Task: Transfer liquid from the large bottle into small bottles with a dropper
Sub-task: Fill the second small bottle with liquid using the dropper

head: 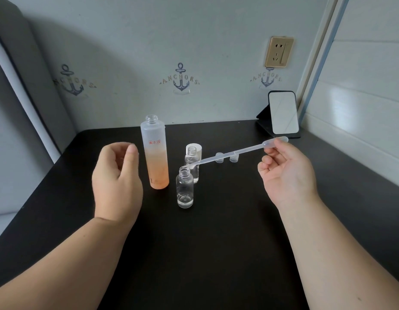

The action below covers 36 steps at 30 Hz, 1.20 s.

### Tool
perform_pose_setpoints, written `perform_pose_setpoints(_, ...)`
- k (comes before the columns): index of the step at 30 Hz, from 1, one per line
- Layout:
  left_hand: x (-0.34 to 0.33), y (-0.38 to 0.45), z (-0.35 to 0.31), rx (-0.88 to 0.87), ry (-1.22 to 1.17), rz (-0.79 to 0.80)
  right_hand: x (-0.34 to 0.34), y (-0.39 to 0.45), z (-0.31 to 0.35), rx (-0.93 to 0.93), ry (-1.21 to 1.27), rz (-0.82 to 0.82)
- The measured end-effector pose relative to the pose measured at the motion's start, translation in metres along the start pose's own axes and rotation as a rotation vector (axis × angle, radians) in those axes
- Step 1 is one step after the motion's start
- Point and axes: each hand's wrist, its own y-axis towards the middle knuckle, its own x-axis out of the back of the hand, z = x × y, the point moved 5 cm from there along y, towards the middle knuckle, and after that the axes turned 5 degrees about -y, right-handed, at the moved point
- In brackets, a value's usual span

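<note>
I take the near small bottle [184, 190] as my landmark on the black table [216, 253]. It stands upright and uncapped, clear glass with a shallow pool of clear liquid at the bottom. I judge it light, hard, breakable and easy to tip, so any steadying grip should go low on its body.

Left of it my left hand [116, 182] hovers loosely curled, holding nothing. Right of it my right hand [285, 173] pinches the bulb of the plastic dropper [233, 152] between thumb and fingertips. The dropper slants down leftward, its tip just above the bottle's mouth. It looks translucent, thin and nearly weightless; I judge the stem flexible and the bulb soft, so the bulb is where to hold, gently, or liquid escapes early.

Just behind and left stands the large bottle [155, 153], open, frosted, orange liquid filling its lower half; probably heavier and slick.

Directly behind, a second small bottle [192, 161], then a white cap [197, 147] and two small clear caps [226, 157]. Farthest back right, a mirror [283, 113].
</note>
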Motion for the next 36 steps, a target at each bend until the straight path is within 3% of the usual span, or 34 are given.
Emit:
perform_pose_setpoints(4, -0.009, -0.013, -0.013, -0.08, 0.001, 0.171, 0.0, 0.0, 0.0, 0.003, -0.016, -0.009)
perform_pose_setpoints(8, -0.031, -0.025, -0.014, -0.008, 0.059, 0.469, 0.0, -0.001, 0.001, 0.0, -0.029, -0.015)
perform_pose_setpoints(13, -0.043, -0.029, -0.007, -0.01, 0.266, 0.684, 0.0, -0.001, 0.002, -0.001, -0.046, -0.021)
perform_pose_setpoints(18, -0.044, -0.025, -0.002, -0.102, 0.359, 0.659, 0.0, 0.0, 0.003, 0.004, -0.046, -0.037)
perform_pose_setpoints(36, -0.042, -0.024, -0.002, -0.173, 0.377, 0.618, 0.001, -0.001, 0.007, 0.048, -0.044, -0.064)
